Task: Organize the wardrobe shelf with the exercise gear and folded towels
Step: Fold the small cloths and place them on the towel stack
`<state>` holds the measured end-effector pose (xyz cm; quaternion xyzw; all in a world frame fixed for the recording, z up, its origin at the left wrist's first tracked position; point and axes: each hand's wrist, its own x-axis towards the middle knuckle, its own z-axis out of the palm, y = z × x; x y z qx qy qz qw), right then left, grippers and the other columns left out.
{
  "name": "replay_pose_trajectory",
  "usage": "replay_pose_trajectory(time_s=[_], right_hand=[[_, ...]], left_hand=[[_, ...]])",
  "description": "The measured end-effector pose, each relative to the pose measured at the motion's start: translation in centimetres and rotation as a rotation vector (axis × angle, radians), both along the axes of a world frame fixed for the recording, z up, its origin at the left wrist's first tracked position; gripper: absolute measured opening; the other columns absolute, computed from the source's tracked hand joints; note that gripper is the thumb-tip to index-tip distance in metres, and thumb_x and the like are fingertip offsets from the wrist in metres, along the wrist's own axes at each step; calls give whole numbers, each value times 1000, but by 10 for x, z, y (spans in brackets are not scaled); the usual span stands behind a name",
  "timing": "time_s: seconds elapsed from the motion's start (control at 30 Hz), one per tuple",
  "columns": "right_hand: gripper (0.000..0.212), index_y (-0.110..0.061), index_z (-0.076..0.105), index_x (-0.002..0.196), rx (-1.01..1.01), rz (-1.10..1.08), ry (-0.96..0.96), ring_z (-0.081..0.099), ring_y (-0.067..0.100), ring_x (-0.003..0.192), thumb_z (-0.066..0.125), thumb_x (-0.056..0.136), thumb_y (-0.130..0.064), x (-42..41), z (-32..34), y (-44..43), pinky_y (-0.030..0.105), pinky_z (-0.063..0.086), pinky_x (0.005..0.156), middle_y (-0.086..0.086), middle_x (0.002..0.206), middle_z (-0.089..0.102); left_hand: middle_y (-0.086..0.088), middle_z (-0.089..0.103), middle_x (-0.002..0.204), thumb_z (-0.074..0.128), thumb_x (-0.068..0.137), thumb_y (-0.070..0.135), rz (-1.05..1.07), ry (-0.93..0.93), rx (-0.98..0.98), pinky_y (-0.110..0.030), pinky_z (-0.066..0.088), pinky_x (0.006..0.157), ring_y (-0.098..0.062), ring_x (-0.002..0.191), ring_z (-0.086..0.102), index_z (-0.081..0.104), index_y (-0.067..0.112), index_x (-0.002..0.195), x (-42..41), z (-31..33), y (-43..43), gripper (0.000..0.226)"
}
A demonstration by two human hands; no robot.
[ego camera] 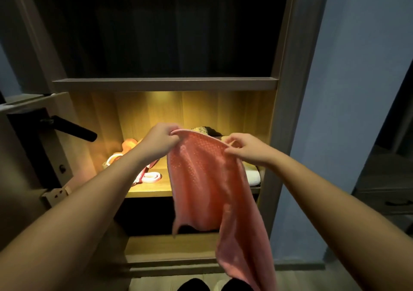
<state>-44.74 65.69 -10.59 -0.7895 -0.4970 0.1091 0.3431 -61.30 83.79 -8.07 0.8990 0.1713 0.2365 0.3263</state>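
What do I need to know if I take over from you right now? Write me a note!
Left hand: pinches one top corner of the pink towel.
Right hand: pinches the other top corner.
Pink towel: hangs open, unfolded, in front of the lit shelf.
Gear: lies loose on the shelf's left side.
White towel: folded, on the shelf's right side.
Done: the white towel is in place.
Left: fold the pink towel, probably set it by the white towel, then tidy the gear.
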Motion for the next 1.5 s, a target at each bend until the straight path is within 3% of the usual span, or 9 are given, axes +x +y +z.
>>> replay_pose_trajectory(time_s=[0.1, 0.3, 0.5, 0.63, 0.73, 0.93, 1.07, 1.23, 1.5], right_hand=[[28, -17, 63, 116, 123, 86, -4, 63, 12, 97, 66, 90, -28, -20, 6, 14, 27, 54, 83, -2, 106, 66], [19, -10, 67, 88, 407, -87, 14, 62, 22, 78, 51, 97, -10, -24, 16, 23, 45, 55, 75, 3, 81, 63], [20, -9, 67, 95, 360, -23, 70, 56, 8, 76, 54, 98, -25, -15, 15, 15, 19, 45, 65, -2, 85, 62], [26, -8, 68, 92, 517, -187, 104, 53, 7, 73, 48, 101, -23, -8, 28, 18, 19, 41, 61, -2, 82, 59], [30, -12, 70, 95, 570, -371, 134, 57, 11, 81, 44, 101, -27, 14, 37, 6, 27, 46, 69, -2, 85, 62], [27, -22, 63, 95, 564, -554, 232, 56, 13, 83, 40, 104, -33, 49, 36, -20, 31, 48, 75, -2, 85, 58], [30, -18, 66, 105, 582, -615, 306, 58, 17, 92, 42, 103, -35, 61, 38, -25, 37, 51, 84, 0, 91, 61], [25, -22, 64, 97, 641, -586, 332, 55, 16, 91, 43, 102, -35, 57, 52, -31, 34, 48, 79, -4, 92, 61], [25, -19, 68, 84, 748, -442, 349, 49, 14, 76, 49, 99, -25, 10, 46, -75, 27, 38, 60, 0, 80, 58]], left_hand=[[-1, 65, 78, 61, 94, 22, -50, -2, 33, -32, 50, 64, -17, 74, 60, 66, 22, 76, 15, 8, -19, 19], [-1, 67, 79, 68, 88, 32, -82, 24, -11, -27, 50, 58, -14, 70, 62, 65, 18, 77, 15, 16, -22, 18], [-5, 66, 81, 60, 93, 31, -102, 45, -93, -21, 48, 55, -15, 70, 63, 68, 17, 83, 8, 9, -13, 19], [-2, 72, 85, 71, 86, 30, -246, 342, -32, -25, 58, 64, -18, 77, 71, 71, 12, 91, 7, 13, -9, 19], [0, 68, 82, 72, 86, 27, -172, 515, 84, -21, 53, 54, -16, 72, 67, 67, 16, 80, -3, 5, 11, 13], [-8, 65, 93, 68, 86, 34, 8, 162, -181, -34, 57, 68, -23, 86, 65, 67, 14, 90, -24, 2, 46, 21], [-5, 64, 97, 61, 92, 32, 72, -123, -361, -26, 47, 68, -20, 96, 60, 67, 18, 93, -20, 9, 45, 15], [-5, 65, 110, 54, 98, 30, 104, -368, -608, -39, 51, 91, -22, 104, 61, 67, 18, 111, -12, 25, 38, 23], [-4, 62, 91, 43, 101, 26, -7, -395, -674, -28, 45, 69, -14, 86, 57, 65, 9, 114, -62, 18, 20, 31]])
